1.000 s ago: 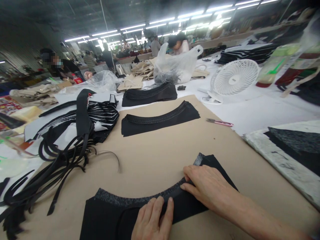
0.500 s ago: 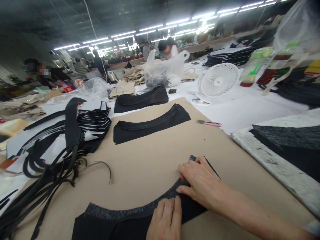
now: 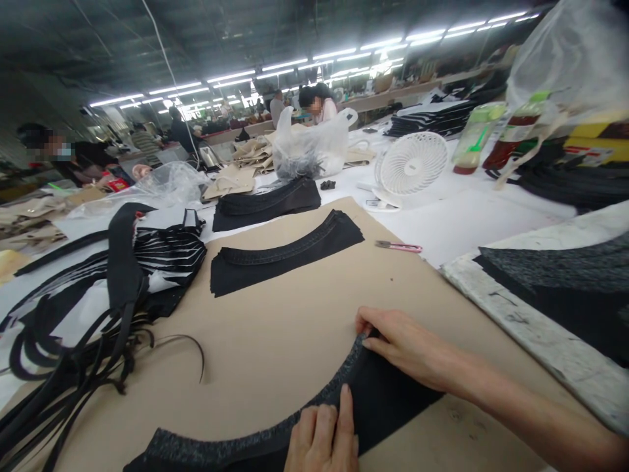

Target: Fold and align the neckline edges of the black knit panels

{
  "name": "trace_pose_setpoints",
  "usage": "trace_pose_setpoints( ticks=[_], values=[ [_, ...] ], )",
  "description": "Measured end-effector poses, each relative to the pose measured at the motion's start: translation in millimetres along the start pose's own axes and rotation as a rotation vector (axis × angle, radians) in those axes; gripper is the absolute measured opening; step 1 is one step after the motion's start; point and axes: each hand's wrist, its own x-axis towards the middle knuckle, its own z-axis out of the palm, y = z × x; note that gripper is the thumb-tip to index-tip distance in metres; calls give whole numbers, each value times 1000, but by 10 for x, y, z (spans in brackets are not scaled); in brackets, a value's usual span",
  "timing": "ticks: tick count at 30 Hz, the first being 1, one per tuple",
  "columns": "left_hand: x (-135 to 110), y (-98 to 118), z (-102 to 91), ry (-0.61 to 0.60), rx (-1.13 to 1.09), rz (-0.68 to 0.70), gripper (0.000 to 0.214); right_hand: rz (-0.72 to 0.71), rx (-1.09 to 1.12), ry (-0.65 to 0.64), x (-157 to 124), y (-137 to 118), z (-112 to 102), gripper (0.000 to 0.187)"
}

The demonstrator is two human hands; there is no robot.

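A curved black fabric piece [image 3: 393, 387] with a speckled dark grey band along its inner edge lies at the front of the beige board [image 3: 295, 341]. My left hand [image 3: 324, 436] rests on it with the fingers laid over the band, the index finger stretched forward. At the piece's far right end, my right hand [image 3: 398, 337] pinches the edge between thumb and bent fingers. The lower left of the piece runs out of view. Farther up the board sits a small stack of curved black pieces [image 3: 289, 252] with stitched edges.
Thread snips [image 3: 398, 246] lie at the board's far right edge. Black straps [image 3: 125, 262] heap over the left side. Beyond stand a white fan [image 3: 415, 164], bottles [image 3: 515, 131] and a plastic bag [image 3: 312, 144]. A stone slab [image 3: 496, 301] with dark fabric borders the right.
My right hand has drawn in its fingers at the piece's far end and now pinches the edge. My left index finger has stretched forward. The view has shifted slightly.
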Motion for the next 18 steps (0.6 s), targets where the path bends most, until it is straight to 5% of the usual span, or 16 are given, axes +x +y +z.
trace_pose_setpoints(
  ticks=[18],
  values=[
    [49, 43, 15, -8, 52, -29, 29, -2, -1, 78, -19, 35, 93, 23]
  ],
)
